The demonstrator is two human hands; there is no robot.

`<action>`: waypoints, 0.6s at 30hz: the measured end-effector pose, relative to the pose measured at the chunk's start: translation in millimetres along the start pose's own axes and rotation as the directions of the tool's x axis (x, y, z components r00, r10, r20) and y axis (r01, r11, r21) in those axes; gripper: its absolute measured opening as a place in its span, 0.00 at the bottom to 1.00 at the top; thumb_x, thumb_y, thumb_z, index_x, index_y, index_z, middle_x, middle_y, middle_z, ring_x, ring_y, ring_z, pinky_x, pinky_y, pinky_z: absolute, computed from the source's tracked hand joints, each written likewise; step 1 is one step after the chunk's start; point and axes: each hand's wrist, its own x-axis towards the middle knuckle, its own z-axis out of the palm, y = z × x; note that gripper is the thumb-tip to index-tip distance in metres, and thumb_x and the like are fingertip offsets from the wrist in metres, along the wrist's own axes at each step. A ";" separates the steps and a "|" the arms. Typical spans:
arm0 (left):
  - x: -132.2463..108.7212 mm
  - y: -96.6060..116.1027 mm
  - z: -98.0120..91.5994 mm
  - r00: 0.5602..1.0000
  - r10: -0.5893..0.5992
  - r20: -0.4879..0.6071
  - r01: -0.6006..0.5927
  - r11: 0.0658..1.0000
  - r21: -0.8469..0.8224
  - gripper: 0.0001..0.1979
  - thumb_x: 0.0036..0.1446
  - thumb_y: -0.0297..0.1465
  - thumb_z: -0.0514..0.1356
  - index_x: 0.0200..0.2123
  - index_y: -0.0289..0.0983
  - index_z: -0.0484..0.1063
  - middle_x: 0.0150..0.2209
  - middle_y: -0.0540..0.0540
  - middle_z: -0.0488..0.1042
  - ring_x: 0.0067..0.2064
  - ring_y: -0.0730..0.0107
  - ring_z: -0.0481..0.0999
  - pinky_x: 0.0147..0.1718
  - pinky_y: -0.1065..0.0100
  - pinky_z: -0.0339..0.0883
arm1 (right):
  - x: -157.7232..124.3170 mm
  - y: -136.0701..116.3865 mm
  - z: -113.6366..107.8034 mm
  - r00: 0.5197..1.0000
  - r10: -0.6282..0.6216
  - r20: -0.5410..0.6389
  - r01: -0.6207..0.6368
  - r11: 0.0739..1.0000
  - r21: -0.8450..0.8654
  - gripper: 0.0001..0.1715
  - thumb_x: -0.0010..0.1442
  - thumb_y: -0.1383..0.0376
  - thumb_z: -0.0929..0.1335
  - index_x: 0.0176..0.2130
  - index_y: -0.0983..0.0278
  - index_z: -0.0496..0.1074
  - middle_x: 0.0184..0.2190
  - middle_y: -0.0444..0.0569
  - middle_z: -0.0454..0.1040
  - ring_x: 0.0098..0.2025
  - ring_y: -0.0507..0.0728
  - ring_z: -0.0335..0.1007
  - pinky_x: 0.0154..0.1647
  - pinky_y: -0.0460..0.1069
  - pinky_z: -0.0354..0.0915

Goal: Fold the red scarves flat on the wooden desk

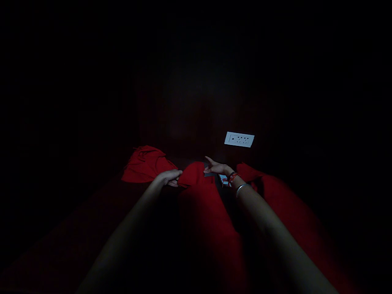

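In the dim light, a small piece of red cloth (192, 173) lies between my two hands. My left hand (171, 178) is closed on its left edge, fingers curled partly out of sight. At the cloth's right edge is my right hand (217, 167), with one finger stretched out and apart from the others; the lower fingertips reach the cloth edge. A longer red fabric (211, 220) extends from the small piece toward me. On my right wrist are red string bracelets (232, 178) and a silver bangle (241, 189).
A crumpled red cloth (147, 165) lies at the left. More red fabric (284, 204) runs along the right, past my forearm. A white item with red marks (224, 179) shows partly behind my right wrist. On the dark upright surface ahead is a white socket plate (239, 139).
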 end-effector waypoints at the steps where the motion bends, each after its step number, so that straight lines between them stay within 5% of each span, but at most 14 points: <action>1: -0.7 -0.6 1.4 1.000 -0.016 -0.010 0.016 1.000 0.003 0.10 0.47 0.36 0.54 0.30 0.35 0.65 0.23 0.47 0.71 0.26 0.66 0.72 0.23 0.69 0.66 | -1.4 1.3 6.0 0.999 0.017 -0.035 -0.019 0.998 -0.055 0.52 0.45 0.70 0.67 0.59 0.64 0.33 0.39 0.49 0.70 0.39 0.51 0.66 0.40 0.46 0.61; 6: -0.9 -3.5 3.0 0.997 -0.057 -0.046 0.060 0.996 0.067 0.20 0.39 0.22 0.58 0.39 0.34 0.62 0.34 0.47 0.71 0.32 0.67 0.71 0.24 0.74 0.64 | -16.9 8.3 41.8 0.952 0.105 -0.287 -0.189 0.940 -0.283 0.51 0.40 0.68 0.70 0.58 0.64 0.45 0.52 0.61 0.57 0.51 0.63 0.56 0.47 0.53 0.55; 11: -2.0 -11.6 -2.4 0.998 -0.040 -0.046 0.045 0.993 0.110 0.31 0.37 0.16 0.52 0.48 0.36 0.56 0.35 0.48 0.69 0.29 0.70 0.70 0.22 0.75 0.62 | -34.0 31.8 59.4 0.907 0.098 -0.409 -0.229 0.931 -0.285 0.38 0.46 0.71 0.65 0.56 0.65 0.51 0.43 0.56 0.67 0.44 0.59 0.64 0.42 0.50 0.59; 15: -6.0 -15.2 -5.6 0.999 0.051 0.003 -0.051 0.980 0.195 0.38 0.38 0.16 0.48 0.56 0.38 0.45 0.32 0.49 0.70 0.26 0.71 0.71 0.22 0.74 0.63 | -42.3 41.7 57.5 0.840 0.112 -0.531 -0.261 0.941 -0.214 0.31 0.52 0.70 0.60 0.55 0.68 0.51 0.45 0.55 0.65 0.44 0.57 0.63 0.44 0.49 0.59; 18: -4.8 -11.9 -1.0 0.987 0.133 0.087 -0.156 0.910 0.384 0.29 0.42 0.19 0.48 0.51 0.37 0.57 0.40 0.45 0.69 0.40 0.66 0.70 0.37 0.70 0.63 | -49.5 30.5 59.3 0.827 0.049 -0.561 -0.228 0.940 -0.253 0.30 0.53 0.70 0.60 0.55 0.70 0.51 0.46 0.58 0.63 0.46 0.58 0.61 0.46 0.51 0.57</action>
